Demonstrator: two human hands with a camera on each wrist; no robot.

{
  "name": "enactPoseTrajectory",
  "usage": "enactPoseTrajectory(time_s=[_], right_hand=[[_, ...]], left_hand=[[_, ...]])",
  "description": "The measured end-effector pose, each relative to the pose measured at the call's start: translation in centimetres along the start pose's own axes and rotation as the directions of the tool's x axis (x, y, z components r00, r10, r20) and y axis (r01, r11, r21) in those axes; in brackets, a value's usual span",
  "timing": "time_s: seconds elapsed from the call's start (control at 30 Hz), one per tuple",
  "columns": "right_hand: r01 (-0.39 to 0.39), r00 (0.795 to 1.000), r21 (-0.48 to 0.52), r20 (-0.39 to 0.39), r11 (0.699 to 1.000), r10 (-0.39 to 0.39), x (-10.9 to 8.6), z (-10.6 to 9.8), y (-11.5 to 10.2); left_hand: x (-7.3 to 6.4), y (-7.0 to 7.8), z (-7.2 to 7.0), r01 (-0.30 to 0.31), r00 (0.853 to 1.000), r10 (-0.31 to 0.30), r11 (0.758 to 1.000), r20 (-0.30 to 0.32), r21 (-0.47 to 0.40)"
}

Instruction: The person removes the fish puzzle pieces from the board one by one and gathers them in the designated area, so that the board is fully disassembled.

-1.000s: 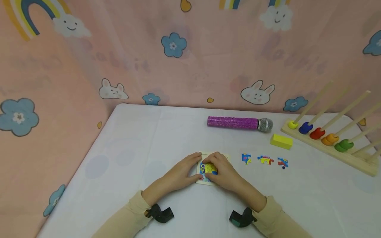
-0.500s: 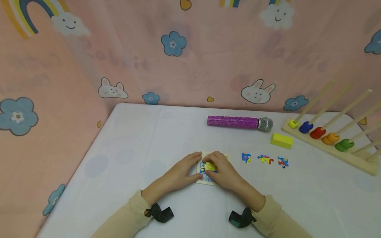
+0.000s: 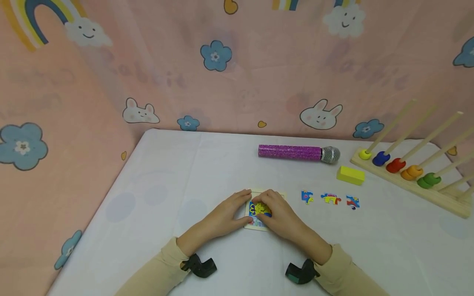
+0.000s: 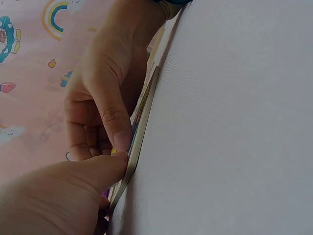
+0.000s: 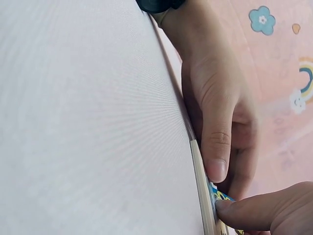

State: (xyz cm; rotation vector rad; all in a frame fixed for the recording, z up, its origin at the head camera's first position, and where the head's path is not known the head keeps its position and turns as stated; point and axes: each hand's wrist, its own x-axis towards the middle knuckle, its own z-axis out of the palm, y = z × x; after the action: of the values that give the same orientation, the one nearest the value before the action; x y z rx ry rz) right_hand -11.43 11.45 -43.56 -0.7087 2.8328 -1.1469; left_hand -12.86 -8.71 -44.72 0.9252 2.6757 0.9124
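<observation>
A small jigsaw puzzle board [image 3: 255, 227] with a pale wooden frame lies flat on the white table. My left hand [image 3: 226, 216] holds its left side, thumb on the near corner and fingers along the far part of the edge. Over the board's right side, my right hand [image 3: 280, 214] has curled fingers and pinches a blue-and-yellow puzzle piece [image 5: 224, 195], which shows between the hands in the right wrist view. Yellow and blue picture parts [image 3: 260, 208] are visible inside the frame; my right fingers hide the rest.
Three loose puzzle pieces [image 3: 331, 199] lie in a row right of the board. Behind them are a yellow block [image 3: 350, 175] and a purple glittery microphone [image 3: 290, 152]. A wooden bead rack [image 3: 444, 201] with upright pegs stands at the far right. Patterned pink cloth [image 3: 255, 90] hangs behind.
Both hands stay at the board in nearly the same pose. Between my fingers, the yellow picture area shifts slightly; the loose pieces have not moved.
</observation>
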Motion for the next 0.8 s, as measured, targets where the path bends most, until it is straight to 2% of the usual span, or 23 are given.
enactPoseTrajectory(time_s=[0.23,0.57,0.8], right_hand=[[-0.001,1.0,0.003,0.006,1.0,0.001,0.1,-0.1,-0.1],[0.038,0.999,-0.02,0.019,0.999,-0.038,0.2,-0.4,0.2],[-0.01,0.998,0.027,0.063,1.0,0.009,0.2,-1.7,0.4]], left_hand=[[-0.1,0.0,-0.2,0.0,1.0,0.0,1.0,0.002,0.0],[-0.2,0.0,-0.3,0.005,1.0,-0.005,1.0,-0.007,-0.004],[-0.2,0.0,-0.1,-0.007,1.0,0.007,1.0,-0.002,-0.01]])
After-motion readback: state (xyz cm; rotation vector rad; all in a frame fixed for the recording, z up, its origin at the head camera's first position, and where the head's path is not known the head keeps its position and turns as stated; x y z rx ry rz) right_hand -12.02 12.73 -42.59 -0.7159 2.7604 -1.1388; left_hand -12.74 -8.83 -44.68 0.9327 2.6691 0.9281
